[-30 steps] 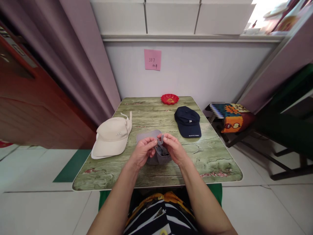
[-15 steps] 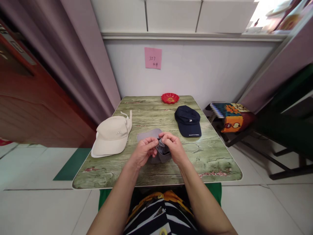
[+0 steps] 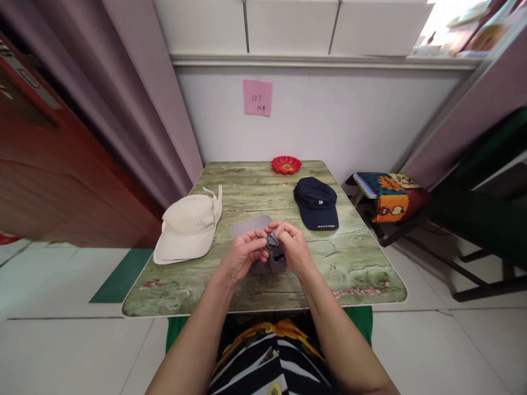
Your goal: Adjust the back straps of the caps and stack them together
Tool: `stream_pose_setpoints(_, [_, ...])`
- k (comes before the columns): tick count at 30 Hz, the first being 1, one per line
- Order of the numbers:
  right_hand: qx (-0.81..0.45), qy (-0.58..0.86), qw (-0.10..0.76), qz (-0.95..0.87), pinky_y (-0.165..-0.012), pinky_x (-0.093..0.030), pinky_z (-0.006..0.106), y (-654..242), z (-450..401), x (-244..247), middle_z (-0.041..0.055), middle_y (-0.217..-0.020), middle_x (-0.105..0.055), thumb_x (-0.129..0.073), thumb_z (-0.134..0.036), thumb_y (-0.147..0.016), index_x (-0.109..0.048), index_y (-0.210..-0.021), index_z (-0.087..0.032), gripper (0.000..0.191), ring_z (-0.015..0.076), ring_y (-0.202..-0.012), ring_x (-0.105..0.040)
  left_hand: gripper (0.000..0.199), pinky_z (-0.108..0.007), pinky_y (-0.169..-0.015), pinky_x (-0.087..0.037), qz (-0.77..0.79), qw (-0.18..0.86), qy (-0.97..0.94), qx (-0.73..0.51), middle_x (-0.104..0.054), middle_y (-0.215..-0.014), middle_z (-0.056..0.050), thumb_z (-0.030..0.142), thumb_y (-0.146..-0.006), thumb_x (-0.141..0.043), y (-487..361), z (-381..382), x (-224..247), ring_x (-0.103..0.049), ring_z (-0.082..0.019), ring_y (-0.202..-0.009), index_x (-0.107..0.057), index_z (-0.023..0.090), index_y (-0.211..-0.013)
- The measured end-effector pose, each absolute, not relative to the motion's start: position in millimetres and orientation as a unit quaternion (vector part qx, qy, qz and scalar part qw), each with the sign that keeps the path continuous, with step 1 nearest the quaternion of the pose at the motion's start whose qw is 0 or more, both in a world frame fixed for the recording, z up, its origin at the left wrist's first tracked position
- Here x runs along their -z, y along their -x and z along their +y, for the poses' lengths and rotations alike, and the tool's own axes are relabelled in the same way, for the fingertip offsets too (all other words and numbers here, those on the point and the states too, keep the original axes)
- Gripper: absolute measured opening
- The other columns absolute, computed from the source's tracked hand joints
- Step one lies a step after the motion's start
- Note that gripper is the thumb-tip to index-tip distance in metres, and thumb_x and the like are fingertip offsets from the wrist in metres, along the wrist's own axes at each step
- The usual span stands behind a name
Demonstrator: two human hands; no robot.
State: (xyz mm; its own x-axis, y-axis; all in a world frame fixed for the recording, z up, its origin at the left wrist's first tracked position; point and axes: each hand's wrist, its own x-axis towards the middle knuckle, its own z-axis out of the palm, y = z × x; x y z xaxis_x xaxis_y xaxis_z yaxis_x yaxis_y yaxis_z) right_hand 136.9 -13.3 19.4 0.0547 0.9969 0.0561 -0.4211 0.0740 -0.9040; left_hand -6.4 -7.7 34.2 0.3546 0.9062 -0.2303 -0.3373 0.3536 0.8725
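Between both hands' fingers [image 3: 263, 240]: grey cap [image 3: 251, 226].

- Grey cap [image 3: 251, 226]
- Cream cap [image 3: 187, 229]
- Navy cap [image 3: 316, 202] with small white lettering
- Red dish [image 3: 286, 164]
- Table [image 3: 354, 258]: green weathered wood grain
- Pink note [image 3: 257, 97]
- Stool cushion [image 3: 389, 196]: orange, teal, cartoon print
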Motion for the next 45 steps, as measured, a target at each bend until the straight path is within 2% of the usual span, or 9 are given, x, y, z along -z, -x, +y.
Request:
stream_pose_setpoints(3, [-0.573, 0.38, 0.615, -0.387, -0.081, -0.045, 0.031, -139, -13, -17, 0.0041, -0.098, -0.066, -0.064, -0.028, -0.072, -0.057, -0.06, -0.02, 0.016, 0.0201, -0.088, -0.062, 0.037, -0.018, -0.042, -0.049, 0.374, 0.731, -0.369, -0.435, -0.064, -0.062, 0.002, 0.023, -0.058, -0.085, 7, -9, -37, -0.06, -0.009, -0.046, -0.059, 0.013, -0.082])
stream_pose_setpoints(9, [-0.561, 0.382, 0.594, -0.431, -0.085, -0.044, 0.032, -145, -14, -19, 0.005, -0.098, -0.066, -0.067, -0.028, -0.073, -0.061, -0.063, -0.02, 0.014, 0.0202, -0.091, -0.061, 0.037, -0.016, -0.041, -0.048, 0.383, 0.728, -0.363, -0.438, -0.064, -0.06, 0.002, 0.025, -0.059, -0.086, 6, -9, -36, -0.059, -0.009, -0.045, -0.061, 0.013, -0.083])
stream_pose_setpoints(19, [-0.49, 0.409, 0.59, -0.494, -0.087, -0.045, 0.035, -146, -14, -23, 0.0071, -0.095, -0.065, -0.068, -0.028, -0.068, -0.055, -0.059, -0.02, 0.018, 0.0221, -0.095, -0.061, 0.037, -0.02, -0.049, -0.058, 0.373, 0.734, -0.37, -0.431, -0.069, -0.066, -0.001, 0.024, -0.06, -0.087, 9, -7, -33, -0.066, -0.011, -0.051, -0.063, 0.011, -0.085])
stream_pose_setpoints(32, [-0.438, 0.402, 0.565, -0.572, -0.088, -0.045, 0.036, -156, -15, -32, 0.0066, -0.097, -0.065, -0.068, -0.027, -0.072, -0.058, -0.059, -0.021, 0.017, 0.022, -0.095, -0.061, 0.036, -0.021, -0.054, -0.059, 0.378, 0.723, -0.392, -0.425, -0.07, -0.067, -0.002, 0.024, -0.062, -0.086, 7, -11, -41, -0.068, -0.013, -0.054, -0.063, 0.011, -0.087])
stream_pose_setpoints(38, [-0.442, 0.384, 0.53, -0.613, -0.092, -0.042, 0.038, -163, -13, -33, 0.0074, -0.099, -0.065, -0.068, -0.024, -0.074, -0.061, -0.063, -0.02, 0.014, 0.0223, -0.099, -0.061, 0.035, -0.022, -0.055, -0.059, 0.376, 0.72, -0.401, -0.424, -0.07, -0.072, -0.003, 0.024, -0.063, -0.086, 8, -10, -41, -0.068, -0.013, -0.056, -0.064, 0.012, -0.087])
stream_pose_setpoints(45, [-0.471, 0.384, 0.514, -0.606, -0.091, -0.042, 0.036, -168, -10, -31, 0.0068, -0.099, -0.066, -0.072, -0.031, -0.074, -0.062, -0.063, -0.02, 0.018, 0.0215, -0.097, -0.061, 0.036, -0.024, -0.056, -0.06, 0.372, 0.718, -0.412, -0.421, -0.071, -0.072, -0.003, 0.025, -0.063, -0.085, 7, -10, -43, -0.068, -0.014, -0.057, -0.064, 0.011, -0.089])
